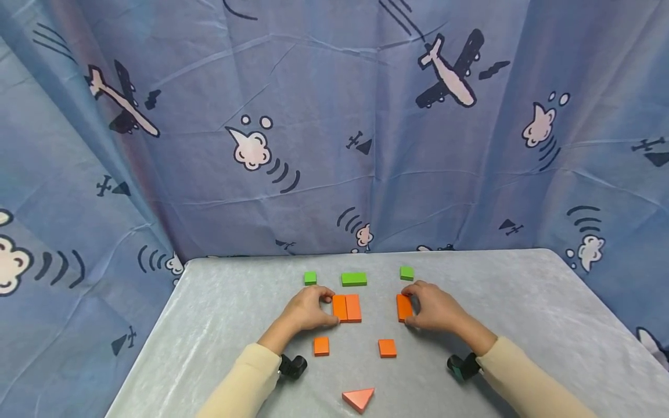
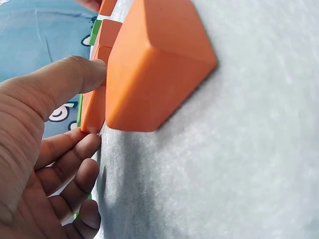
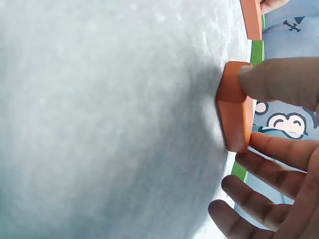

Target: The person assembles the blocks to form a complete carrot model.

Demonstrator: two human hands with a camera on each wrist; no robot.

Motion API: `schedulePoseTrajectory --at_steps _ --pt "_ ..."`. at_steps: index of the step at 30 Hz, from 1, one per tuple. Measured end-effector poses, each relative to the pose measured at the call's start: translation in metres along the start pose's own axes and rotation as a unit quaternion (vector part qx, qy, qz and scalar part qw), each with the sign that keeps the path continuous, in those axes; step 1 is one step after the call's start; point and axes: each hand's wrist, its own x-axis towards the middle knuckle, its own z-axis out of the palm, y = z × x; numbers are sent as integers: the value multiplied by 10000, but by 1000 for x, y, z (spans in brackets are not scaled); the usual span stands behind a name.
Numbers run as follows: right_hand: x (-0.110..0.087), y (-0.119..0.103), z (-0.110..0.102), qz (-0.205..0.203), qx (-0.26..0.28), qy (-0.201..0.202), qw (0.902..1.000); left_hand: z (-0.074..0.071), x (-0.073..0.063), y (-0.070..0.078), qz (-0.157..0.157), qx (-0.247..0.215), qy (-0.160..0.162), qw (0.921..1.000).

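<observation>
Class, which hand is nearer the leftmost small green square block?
Left: the left hand is just in front of that green block; the right hand is well to its right.

No lettering, label, brand or number can be read; the blue curtain (image 1: 319,145) at twelve o'clock carries printed drawings, among them an airplane (image 1: 126,105) toward ten o'clock.

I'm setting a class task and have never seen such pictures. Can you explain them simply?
No robot here: a person works bare-handed. The wide picture comes from a head-worn camera, the close-ups from two wrist cameras. On the pale table lie a long green block, two small green blocks, two small orange blocks and a pinkish triangle. The left hand pinches a longer orange block, which touches a second one; the right hand pinches a third.
</observation>
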Motion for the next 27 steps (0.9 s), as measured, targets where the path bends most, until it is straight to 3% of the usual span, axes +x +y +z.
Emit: schedulePoseTrajectory --at_steps 10,27 --pt "14 -6 -5 -6 -23 -341 9994 -2 1 1 -9 -4 -30 10000" --pt "40 -40 10 -315 254 -336 9986 -2 1 1 55 -1 1 10000"
